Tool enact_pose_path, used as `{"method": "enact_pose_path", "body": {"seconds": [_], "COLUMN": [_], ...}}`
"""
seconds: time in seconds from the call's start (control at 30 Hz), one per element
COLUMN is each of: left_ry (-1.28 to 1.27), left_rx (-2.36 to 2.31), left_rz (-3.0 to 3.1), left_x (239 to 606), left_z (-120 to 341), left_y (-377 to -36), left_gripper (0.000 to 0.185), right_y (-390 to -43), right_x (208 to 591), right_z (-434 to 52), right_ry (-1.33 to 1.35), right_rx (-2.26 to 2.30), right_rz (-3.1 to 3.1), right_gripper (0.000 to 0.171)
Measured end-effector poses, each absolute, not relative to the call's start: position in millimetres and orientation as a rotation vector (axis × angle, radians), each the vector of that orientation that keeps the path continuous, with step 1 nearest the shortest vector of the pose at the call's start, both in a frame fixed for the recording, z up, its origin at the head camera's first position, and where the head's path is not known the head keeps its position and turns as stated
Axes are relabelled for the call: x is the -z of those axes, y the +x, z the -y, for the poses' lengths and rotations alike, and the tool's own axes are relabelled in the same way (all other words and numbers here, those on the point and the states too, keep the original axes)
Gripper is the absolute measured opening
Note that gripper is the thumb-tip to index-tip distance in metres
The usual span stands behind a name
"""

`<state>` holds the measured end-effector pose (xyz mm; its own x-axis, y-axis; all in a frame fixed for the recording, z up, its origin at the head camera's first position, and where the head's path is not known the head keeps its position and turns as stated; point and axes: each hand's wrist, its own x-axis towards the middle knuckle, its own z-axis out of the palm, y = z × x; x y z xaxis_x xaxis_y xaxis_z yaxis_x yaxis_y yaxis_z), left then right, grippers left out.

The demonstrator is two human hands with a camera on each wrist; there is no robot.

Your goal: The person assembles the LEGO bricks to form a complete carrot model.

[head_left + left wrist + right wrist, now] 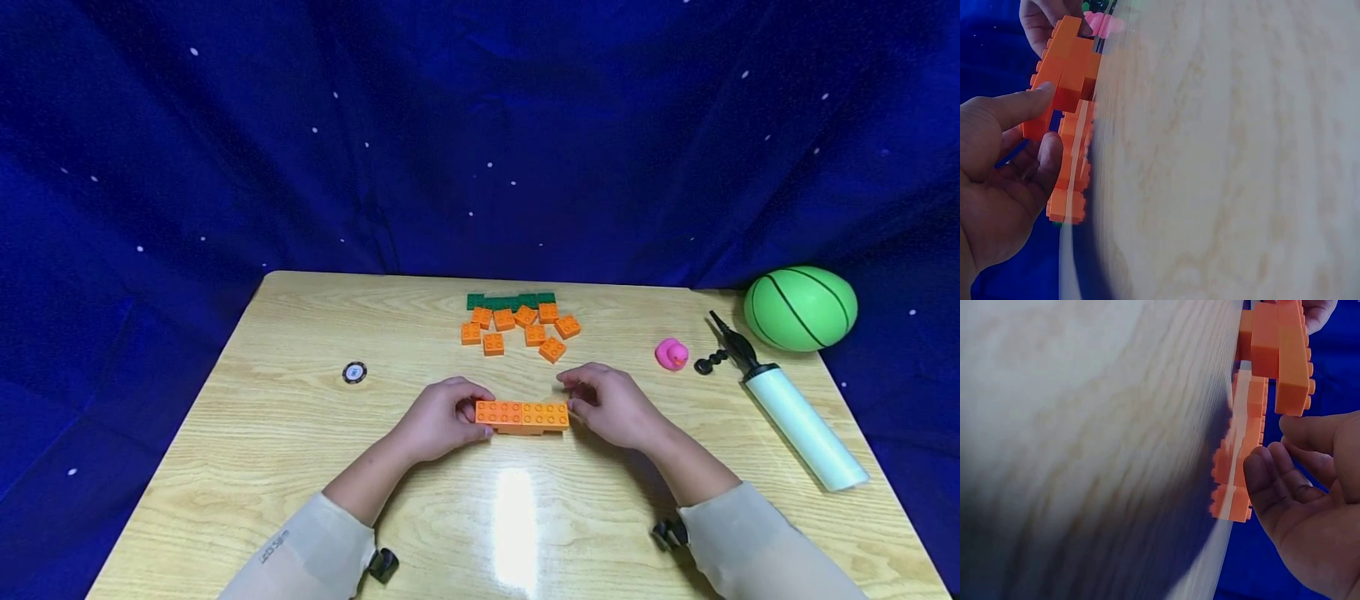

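Both hands, left & right, pinch ends of orange brick bar w/ curled fingers, above table.

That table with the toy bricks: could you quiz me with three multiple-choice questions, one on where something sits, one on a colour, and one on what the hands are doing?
1. Where is the pink duck?
A. between the loose bricks and the pump
B. left of the black disc
C. on top of the ball

2. What colour is the ball?
A. red
B. green
C. yellow

3. How is the long orange block being handled?
A. it lies untouched
B. one hand lifts it high
C. both hands hold its ends

Answers:
1. A: the duck sits right of the loose bricks and just left of the pump.
2. B: the ball at the table's far right corner is green with black lines.
3. C: the left hand grips one end of the block and the right hand the other, low over the table.
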<state>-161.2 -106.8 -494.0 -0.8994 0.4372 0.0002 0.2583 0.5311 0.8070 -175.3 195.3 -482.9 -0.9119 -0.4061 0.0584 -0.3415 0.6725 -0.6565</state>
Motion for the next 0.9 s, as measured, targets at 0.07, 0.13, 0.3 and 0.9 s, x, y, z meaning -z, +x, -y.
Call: {"method": "enact_pose_path", "body": {"seconds": [0.07,0.13,0.3,0.9], "left_ry": [0.590,0.591,0.593,0.596], "left_rx": [-1.308,-1.314,-1.318,-1.314], "left_rz": [-2.564,-2.563,-2.568,-2.561], "left_x": [493.7,493.4,492.2,496.2], "left_z": [107.2,107.4,107.4,107.3], "left_y": [-161.1,-160.9,-160.6,-162.1], "left_gripper": [0.040,0.040,0.039,0.040], "right_y": [-178.9,-182.6,-191.8,-220.7], "right_x": [484.4,485.4,485.7,490.1], "right_z": [-194.4,-193.4,-189.7,-177.4], "right_ry": [-0.614,-0.603,-0.550,-0.418], "right_rx": [1.068,1.071,1.065,1.072], "right_rz": [-2.800,-2.811,-2.839,-2.929], "right_gripper": [0.033,0.032,0.030,0.050]}}
